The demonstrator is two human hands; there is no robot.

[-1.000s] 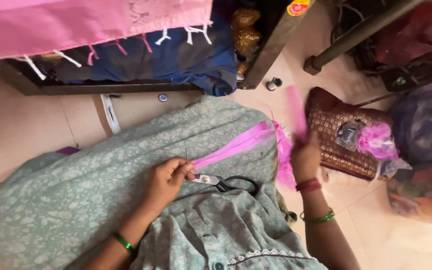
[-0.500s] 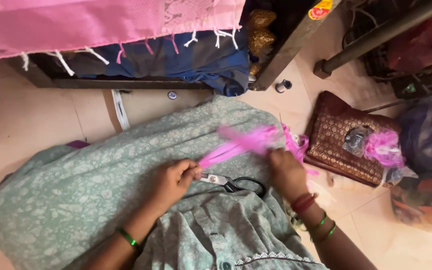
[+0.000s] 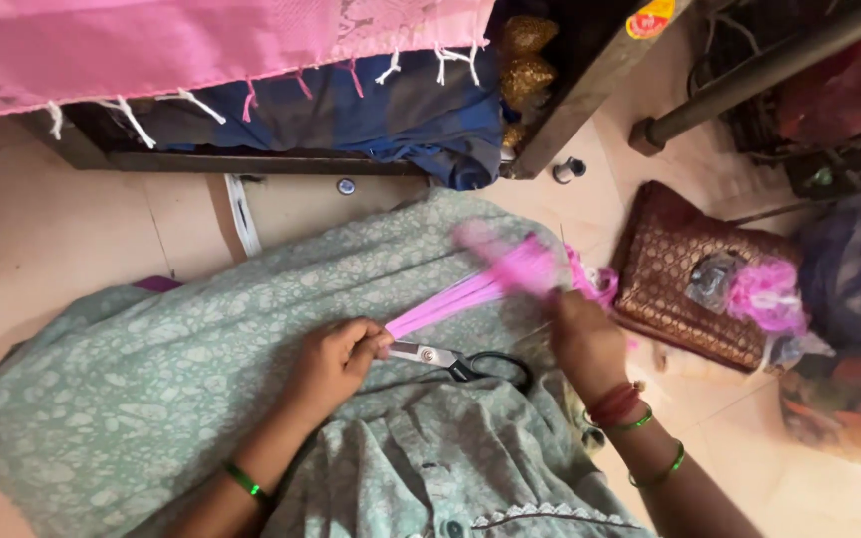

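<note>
Down on the pale green printed cloth, the left hand pinches one end of a bright pink fabric strip; the right hand grips its far, blurred end. Steel scissors with black handles lie between the hands, a maroon woven purse near the right one.

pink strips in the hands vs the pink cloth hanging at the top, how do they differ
The pink strips are a narrow bundle stretched between the left hand and the right hand; the pink cloth is one broad sheet draped over furniture. The strips look blurred and plain; the cloth is sharp, with a tasselled fringe. The strips lie over the green fabric; the cloth hangs above the floor. Both are pink.
</note>
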